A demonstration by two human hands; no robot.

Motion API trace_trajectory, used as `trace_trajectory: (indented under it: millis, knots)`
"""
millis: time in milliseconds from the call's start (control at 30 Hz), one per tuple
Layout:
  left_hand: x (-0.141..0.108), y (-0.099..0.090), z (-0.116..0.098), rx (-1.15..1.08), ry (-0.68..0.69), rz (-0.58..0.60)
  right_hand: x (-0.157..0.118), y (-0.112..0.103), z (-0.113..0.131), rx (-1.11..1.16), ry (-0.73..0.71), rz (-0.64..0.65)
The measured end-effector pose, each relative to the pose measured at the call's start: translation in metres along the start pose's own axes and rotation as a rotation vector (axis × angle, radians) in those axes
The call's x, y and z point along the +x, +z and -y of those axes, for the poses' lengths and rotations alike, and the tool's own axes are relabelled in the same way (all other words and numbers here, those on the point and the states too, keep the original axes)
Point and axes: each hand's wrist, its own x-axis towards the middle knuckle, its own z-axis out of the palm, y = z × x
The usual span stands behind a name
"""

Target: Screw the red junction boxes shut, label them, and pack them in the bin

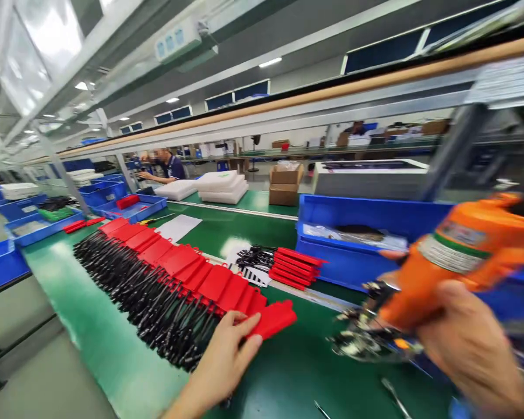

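My left hand (229, 355) pinches a flat red plastic piece (272, 319) between thumb and fingers, at the near end of a long overlapping row of red pieces (179, 260) with black cables (152, 311). Over on the right, my right hand (467, 343) is wrapped round an orange plastic housing (436, 279) with a silver and green band. It is tilted and blurred by motion. A cluster of small metal and wired parts (362, 334) shows at its lower left end; whether they are attached I cannot tell.
A smaller stack of red pieces (294, 267) lies beyond the row on the green bench (283, 372). Blue bins (336, 256) stand behind and at left. Metal tools (395, 397) lie near the front. White foam sheets (222, 187), a cardboard box (285, 185) and a seated person (172, 167) are farther back.
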Motion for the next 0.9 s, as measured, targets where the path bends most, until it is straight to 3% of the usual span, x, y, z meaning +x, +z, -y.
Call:
trace_trajectory:
  millis: [67, 167, 267, 633, 900]
  knots:
    - [0.005, 0.037, 0.000, 0.346, 0.067, 0.096, -0.006, 0.014, 0.011, 0.104, -0.030, -0.009]
    - [0.015, 0.085, 0.001, 0.657, 0.153, 0.191, -0.010, 0.030, 0.014, 0.107, -0.066, 0.022]
    - [0.024, 0.108, 0.004, 0.785, 0.208, 0.203, -0.015, 0.036, 0.010, 0.050, -0.092, 0.004]
    - [0.023, 0.107, 0.010, 0.853, 0.278, 0.170, -0.027, 0.040, -0.001, 0.028, -0.080, -0.007]
    - [0.023, 0.108, 0.009, 0.868, 0.247, 0.177, -0.031, 0.043, -0.004, -0.006, -0.129, -0.043]
